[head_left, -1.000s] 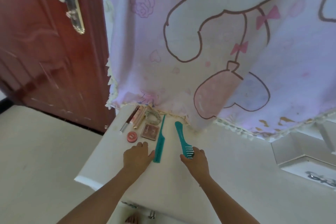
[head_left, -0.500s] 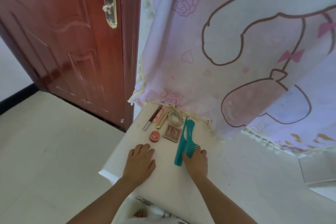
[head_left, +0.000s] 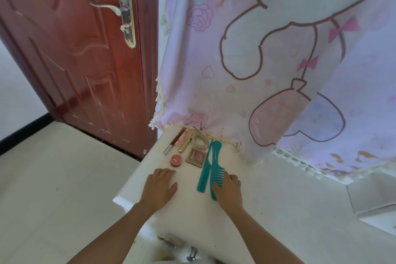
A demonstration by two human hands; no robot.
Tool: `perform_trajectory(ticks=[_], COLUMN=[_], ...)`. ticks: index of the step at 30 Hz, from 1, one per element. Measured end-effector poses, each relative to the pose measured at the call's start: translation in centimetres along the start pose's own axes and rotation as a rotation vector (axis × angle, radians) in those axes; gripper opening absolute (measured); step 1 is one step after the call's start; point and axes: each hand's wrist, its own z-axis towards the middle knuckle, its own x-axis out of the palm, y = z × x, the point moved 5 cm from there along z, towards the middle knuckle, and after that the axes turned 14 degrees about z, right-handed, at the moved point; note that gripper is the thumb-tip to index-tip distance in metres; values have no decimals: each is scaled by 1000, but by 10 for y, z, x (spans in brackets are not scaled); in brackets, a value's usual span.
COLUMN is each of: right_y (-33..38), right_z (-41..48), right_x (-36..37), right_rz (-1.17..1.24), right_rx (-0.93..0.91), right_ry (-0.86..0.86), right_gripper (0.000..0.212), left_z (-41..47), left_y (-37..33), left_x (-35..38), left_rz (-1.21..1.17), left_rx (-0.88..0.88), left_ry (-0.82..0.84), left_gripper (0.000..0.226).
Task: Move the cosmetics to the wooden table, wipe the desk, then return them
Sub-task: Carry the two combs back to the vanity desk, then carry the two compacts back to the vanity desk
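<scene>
Though side by side, two combs (head_left: 215,154)

Dark red door and a big cartoon curtain, basically

On the left there's a glossy reddish-brown wooden door (head_left: 81,66) with carved panels, scuffed pale near its bottom edge, and it has a long ornate silver lock plate (head_left: 127,16) with a curved silver lever handle (head_left: 105,7) pointing left. Right beside it hangs a pastel pink and lilac fabric curtain (head_left: 267,60) printed with a brown-outlined white cartoon character, a purple line-drawn rose (head_left: 199,17) and small pink bows (head_left: 342,30); a cream tassel fringe (head_left: 157,100) runs down its left edge. Below the door is a pale cream tiled floor (head_left: 53,178), with a black skirting strip (head_left: 23,133) along the plain white wall (head_left: 12,92) at far left.
</scene>
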Motion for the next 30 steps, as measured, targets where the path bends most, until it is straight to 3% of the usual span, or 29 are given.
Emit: perform_trajectory(ticks=[2, 3, 7, 16, 17, 22, 25, 30], right_y=[-4, -7, -19, -51, -51, -27, -5, 21], right_z=[-9, -14, -38, -125, -135, -173, -205, -250], right_x=[-8, -12, -27, -43, -39, -23, -8, 30], right_rz=[-25, -47, -137, -259, -251, -298, -266, -270], right_rx=[-61, -95, -254, -603, -613, -765, -834, -977], right_ry=[-10, -9, 13, 44, 117, 163, 303, 378], right_gripper=[44, 45, 48, 45, 42, 37, 41, 45], left_z=[-7, -13, -46, -181, -197, -267, -307, -387], left_y=[-8, -12, -35, -83, -83, -60, -41, -14], left_x=[-8, -11, -24, -24, -26, -39, -49, -59], left_rz=[-58, -56, -52, -142, -152, -124, -104, -113], left_rx=[-39, -74, -168, -389, -423, -587, -707, -912], left_ry=[-34, -49, -140, -242, -235, -270, -325, -414], left_gripper=[80, 81, 46, 65, 64, 59, 50, 39])
